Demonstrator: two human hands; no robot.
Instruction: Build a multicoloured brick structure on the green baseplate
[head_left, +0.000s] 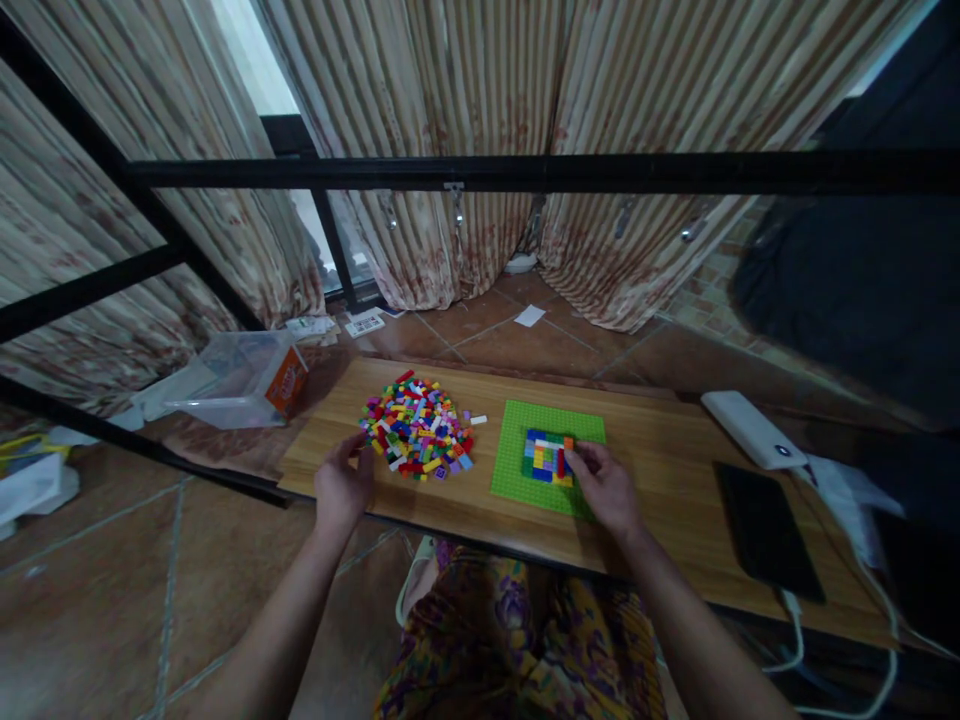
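Note:
A heap of small multicoloured toy building bricks [420, 425] lies on the left half of the wooden board. My left hand [345, 485] is at the heap's left edge, fingers curled toward the thumb. Whatever may be between its fingertips is too small to make out. To the right lies a green studded baseplate [514, 455], bearing a roughly square, low build of coloured bricks [546, 457]. My right hand [609, 488] reaches over the baseplate's right side, its thumb and fingers pinched on a toy brick at the build's right edge. The fingers partly hide that edge.
A clear plastic box [240, 380] with an orange label stands left of the wooden board [652, 480]. At the right are a white power bank [750, 428], a black tablet [769, 530] and white cables [885, 600]. A black metal bar [495, 173] crosses before striped curtains.

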